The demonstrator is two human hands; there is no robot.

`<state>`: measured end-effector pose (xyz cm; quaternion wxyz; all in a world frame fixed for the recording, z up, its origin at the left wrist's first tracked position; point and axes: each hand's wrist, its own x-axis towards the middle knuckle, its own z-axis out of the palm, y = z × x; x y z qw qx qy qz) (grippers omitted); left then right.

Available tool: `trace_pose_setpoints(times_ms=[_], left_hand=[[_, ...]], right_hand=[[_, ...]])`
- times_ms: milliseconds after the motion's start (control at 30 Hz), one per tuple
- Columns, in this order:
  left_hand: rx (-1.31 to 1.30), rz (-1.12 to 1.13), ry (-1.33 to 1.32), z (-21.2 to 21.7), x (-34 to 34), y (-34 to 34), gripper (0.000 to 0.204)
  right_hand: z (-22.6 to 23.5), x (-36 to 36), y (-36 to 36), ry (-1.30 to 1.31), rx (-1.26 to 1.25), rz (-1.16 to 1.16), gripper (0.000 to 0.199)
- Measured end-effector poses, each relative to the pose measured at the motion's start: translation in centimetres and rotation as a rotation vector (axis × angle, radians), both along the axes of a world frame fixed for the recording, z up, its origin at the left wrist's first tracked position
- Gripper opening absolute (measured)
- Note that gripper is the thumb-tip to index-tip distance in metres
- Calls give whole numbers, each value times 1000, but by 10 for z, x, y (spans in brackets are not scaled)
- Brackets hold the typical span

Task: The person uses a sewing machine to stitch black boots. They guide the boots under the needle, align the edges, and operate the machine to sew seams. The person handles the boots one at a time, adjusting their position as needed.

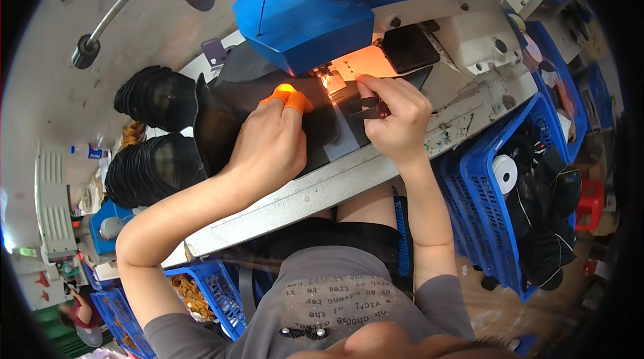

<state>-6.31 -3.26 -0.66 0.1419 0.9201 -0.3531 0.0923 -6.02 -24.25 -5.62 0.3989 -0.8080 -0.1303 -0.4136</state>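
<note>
Head view, seen from above. Machine [302,23], taken as landmark, has an angular blue head; a warm glow lights its metal foot [328,80]. Cloth [322,119], dark and thin-looking, lies flat just before the machine's foot; whether the needle is down in it cannot be told. Left hand [272,134], left of the foot, rests on the cloth, fingers bent and pressing rather than gripping, two tipped with smooth orange covers [297,100]. Right hand [397,116], right of the foot, has thumb and forefinger pinched together; the other fingers curl around a small dark tool [367,109] with a touch of red, its kind partly hidden. Step in hand, as judged: setting or guiding the cloth at the foot. Such a move calls for level pressure from the left and an aligned edge on the right, with the tool kept off the stitch line. Left of the machine: two stacks [155,170] of black, cupped pieces, rims nested in ribs. Nearer the wearer than the machine: the desk's [315,192] pale straight edge. Right of it: blue lattice plastic baskets [484,208], one holding crumpled black fabric and a white spool [504,174].
</note>
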Motion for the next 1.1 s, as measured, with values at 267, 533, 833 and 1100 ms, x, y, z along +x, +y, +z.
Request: trace_pose_setpoints(times_ms=[267, 533, 833, 1100], left_hand=[[141, -177, -73, 13, 9, 6, 40], [359, -213, -63, 25, 27, 8, 24], [424, -169, -84, 23, 39, 8, 21], [408, -89, -112, 13, 44, 9, 34]], right_hand=[[1, -2, 0, 25, -21, -22, 26], [3, -3, 1, 32, -30, -28, 25], [4, -3, 0, 23, -46, -16, 7], [1, -4, 1, 57, -27, -24, 22]])
